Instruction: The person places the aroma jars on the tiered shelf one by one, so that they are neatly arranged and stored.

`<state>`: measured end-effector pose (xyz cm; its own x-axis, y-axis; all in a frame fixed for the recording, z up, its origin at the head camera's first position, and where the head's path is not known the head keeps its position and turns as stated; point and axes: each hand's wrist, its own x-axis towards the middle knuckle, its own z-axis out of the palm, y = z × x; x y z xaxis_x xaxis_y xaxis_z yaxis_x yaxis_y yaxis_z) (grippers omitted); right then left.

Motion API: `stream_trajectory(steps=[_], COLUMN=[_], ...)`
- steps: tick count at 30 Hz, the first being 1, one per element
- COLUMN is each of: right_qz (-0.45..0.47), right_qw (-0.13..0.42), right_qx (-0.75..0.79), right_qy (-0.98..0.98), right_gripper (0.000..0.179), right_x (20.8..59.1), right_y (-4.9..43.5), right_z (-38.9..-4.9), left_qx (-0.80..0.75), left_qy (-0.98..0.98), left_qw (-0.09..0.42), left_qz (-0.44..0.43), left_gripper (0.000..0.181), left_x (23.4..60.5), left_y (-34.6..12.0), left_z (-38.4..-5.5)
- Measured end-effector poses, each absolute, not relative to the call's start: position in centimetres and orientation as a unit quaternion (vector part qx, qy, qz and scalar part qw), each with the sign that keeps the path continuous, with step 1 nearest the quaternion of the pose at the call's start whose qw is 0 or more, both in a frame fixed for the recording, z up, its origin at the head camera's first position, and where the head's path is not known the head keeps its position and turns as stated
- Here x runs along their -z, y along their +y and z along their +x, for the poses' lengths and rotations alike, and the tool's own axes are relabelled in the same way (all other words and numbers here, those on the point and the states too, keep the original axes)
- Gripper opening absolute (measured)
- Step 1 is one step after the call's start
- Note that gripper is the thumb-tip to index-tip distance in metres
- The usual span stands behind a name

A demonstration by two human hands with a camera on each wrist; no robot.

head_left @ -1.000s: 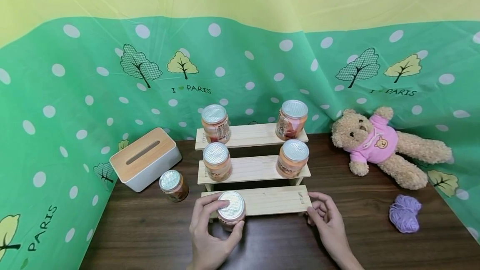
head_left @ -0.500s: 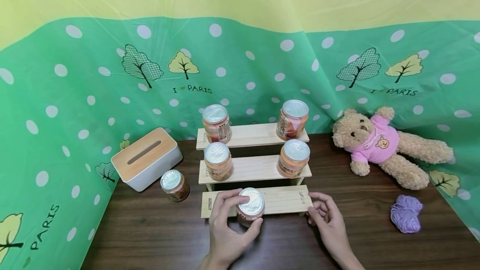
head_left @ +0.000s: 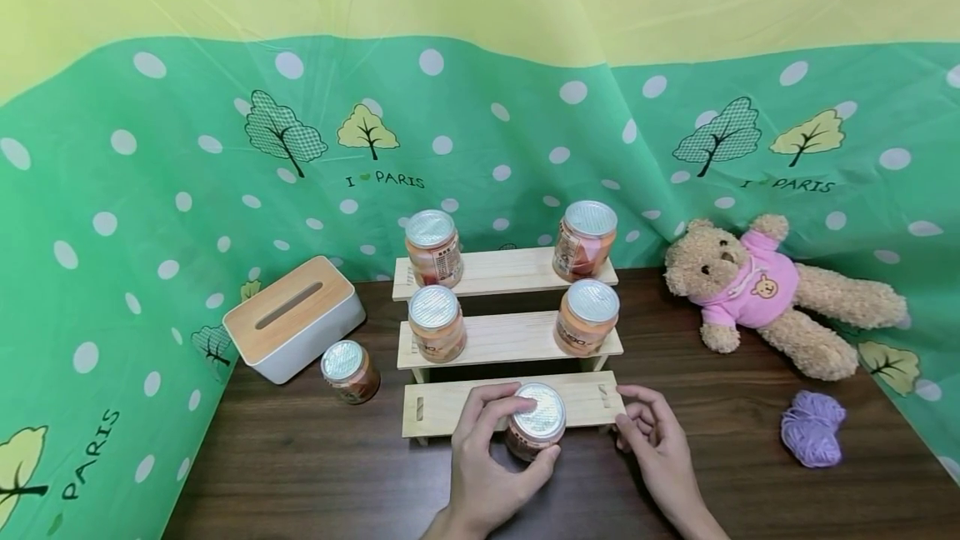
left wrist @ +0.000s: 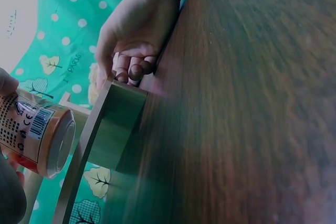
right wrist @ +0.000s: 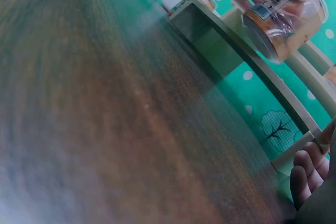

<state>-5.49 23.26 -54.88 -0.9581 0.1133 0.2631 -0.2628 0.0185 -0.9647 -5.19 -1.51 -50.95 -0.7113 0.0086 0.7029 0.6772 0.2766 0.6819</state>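
My left hand (head_left: 487, 469) grips a clear jar (head_left: 538, 422) with a silver lid, orange contents and a printed label, fingers on the lid and far side, thumb at the near side. In the left wrist view the held jar (left wrist: 39, 129) tilts just over the plank of the lowest wooden shelf (head_left: 450, 407). At that shelf's right end, my right hand (head_left: 660, 448) holds the plank between thumb and curled fingers. Two similar jars stand on the middle shelf (head_left: 502, 338), at its left and right ends, and two more on the top shelf (head_left: 502, 271).
Left of the shelves, another jar (head_left: 350, 372) stands on the dark wooden table (head_left: 300, 473) beside a white tissue box (head_left: 292, 319) with a wood lid. A teddy bear (head_left: 765, 286) in pink lies at the right, behind a purple yarn ball (head_left: 813, 429). Green dotted cloth (head_left: 510, 123) hangs behind.
My left hand has carried the jar rightward along the lowest shelf, from its left end to right of its middle. My right hand stays at the shelf's right end.
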Motion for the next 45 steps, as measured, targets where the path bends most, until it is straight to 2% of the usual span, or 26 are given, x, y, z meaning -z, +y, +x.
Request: stream_trajectory(steps=[12, 37, 45], right_qz=[0.045, 0.063, 0.064], right_qw=[0.132, 0.138, 0.135], right_qx=[-0.696, -0.692, -0.694], right_qy=[-0.705, -0.706, -0.704], right_gripper=[0.032, 0.031, 0.031], right_x=[54.7, 55.0, 55.0], right_y=[23.2, 23.3, 23.4], right_z=[-5.5, -5.6, -5.6], left_qx=[0.559, 0.532, 0.536], left_qy=[-0.739, -0.751, -0.751], left_qw=[0.289, 0.307, 0.304], left_qz=[-0.242, -0.244, -0.237], left_gripper=[0.060, 0.059, 0.068], left_x=[50.8, 51.0, 51.0], left_y=[-0.4, 1.9, 2.2], left_z=[-6.2, -7.3, -7.6])
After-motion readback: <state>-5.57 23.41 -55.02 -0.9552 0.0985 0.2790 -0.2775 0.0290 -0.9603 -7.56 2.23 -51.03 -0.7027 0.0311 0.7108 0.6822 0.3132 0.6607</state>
